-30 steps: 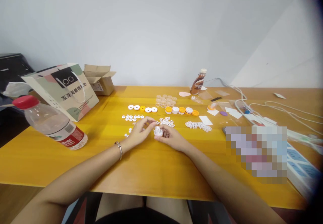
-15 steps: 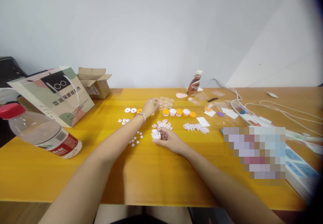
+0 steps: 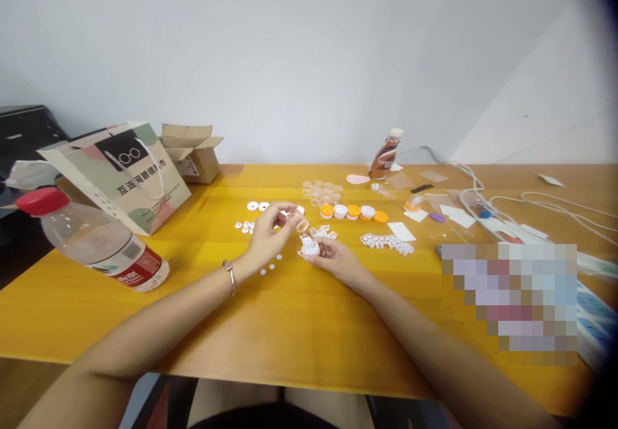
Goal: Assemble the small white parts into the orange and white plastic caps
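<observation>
Between left fingers (image 3: 286, 207), one clear ring (image 3: 302, 225)

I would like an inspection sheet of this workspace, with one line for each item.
Surface: yellow-brown table; spills, nothing seen.
Job's things: clear rings clustered; orange and white round parts in a row; white lattice pieces nearby.
Clutter: paper bag, open carton, red-capped bottle, brown bottle.
Hands: left hand holds a clear ring; right hand holds a white part.
Cables: white cables loosely curved at right.
Surroundings: pale wall behind; other people, nothing seen.
</observation>
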Action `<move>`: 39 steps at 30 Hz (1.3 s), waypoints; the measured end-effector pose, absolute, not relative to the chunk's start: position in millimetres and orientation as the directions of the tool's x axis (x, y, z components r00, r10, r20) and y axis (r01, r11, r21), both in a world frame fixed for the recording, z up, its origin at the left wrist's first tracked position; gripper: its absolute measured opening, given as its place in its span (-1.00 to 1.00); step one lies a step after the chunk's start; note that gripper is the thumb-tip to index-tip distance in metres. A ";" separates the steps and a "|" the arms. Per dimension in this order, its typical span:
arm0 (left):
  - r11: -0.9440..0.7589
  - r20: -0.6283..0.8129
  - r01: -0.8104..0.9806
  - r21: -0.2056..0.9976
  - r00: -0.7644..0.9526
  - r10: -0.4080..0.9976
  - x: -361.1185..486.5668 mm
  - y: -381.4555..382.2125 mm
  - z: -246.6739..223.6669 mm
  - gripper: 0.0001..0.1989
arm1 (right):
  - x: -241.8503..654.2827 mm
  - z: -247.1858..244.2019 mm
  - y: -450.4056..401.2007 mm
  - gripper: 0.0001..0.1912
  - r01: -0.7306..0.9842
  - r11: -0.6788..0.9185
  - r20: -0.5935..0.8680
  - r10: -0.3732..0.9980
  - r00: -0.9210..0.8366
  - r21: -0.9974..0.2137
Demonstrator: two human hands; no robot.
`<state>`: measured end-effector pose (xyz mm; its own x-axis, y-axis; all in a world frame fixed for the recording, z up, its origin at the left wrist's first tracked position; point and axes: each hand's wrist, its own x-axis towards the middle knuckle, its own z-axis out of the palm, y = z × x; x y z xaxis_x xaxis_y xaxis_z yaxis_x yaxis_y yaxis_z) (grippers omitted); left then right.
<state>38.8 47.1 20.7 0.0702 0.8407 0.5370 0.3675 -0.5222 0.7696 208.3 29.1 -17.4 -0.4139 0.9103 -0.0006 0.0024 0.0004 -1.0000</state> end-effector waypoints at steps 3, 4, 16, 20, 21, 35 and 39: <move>-0.520 0.521 0.300 0.800 0.082 0.849 35.3 29.4 10.6 -0.75 | 209.3 -17.1 29.8 -0.56 0.031 0.019 0.004 0.904 -0.428 -0.999; -0.519 0.516 0.304 0.798 0.098 0.851 35.5 27.1 6.8 -0.75 | 209.9 -17.2 30.0 -0.56 0.048 0.031 0.007 0.901 -0.433 -0.998; -0.563 0.520 0.354 0.747 0.218 0.826 39.4 15.5 -6.6 -0.79 | 207.4 -9.3 22.8 -0.62 0.006 0.061 0.051 0.878 -0.476 -0.998; -0.529 0.489 0.337 0.779 0.202 0.849 39.0 16.1 -8.8 -0.78 | 206.2 -8.0 19.5 -0.63 0.010 0.061 0.049 0.875 -0.482 -0.998; -0.533 0.490 0.329 0.779 0.210 0.846 38.6 16.3 -8.2 -0.79 | 206.4 -7.6 18.7 -0.63 0.025 0.063 0.043 0.875 -0.483 -0.998; -0.583 0.447 0.295 0.757 0.417 0.792 27.7 21.3 9.3 -0.80 | 208.5 1.2 10.9 -0.72 0.127 0.102 0.016 0.836 -0.548 -0.987; -0.620 0.485 0.346 0.704 0.404 0.776 29.5 20.6 5.8 -0.77 | 207.3 -3.1 11.7 -0.73 0.212 0.185 0.058 0.868 -0.492 -0.960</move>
<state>29.5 20.6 5.8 0.4037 0.7760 0.4847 0.3461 -0.6199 0.7042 207.3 11.7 -3.1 -0.4924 0.8684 0.0583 0.2122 0.1847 -0.9596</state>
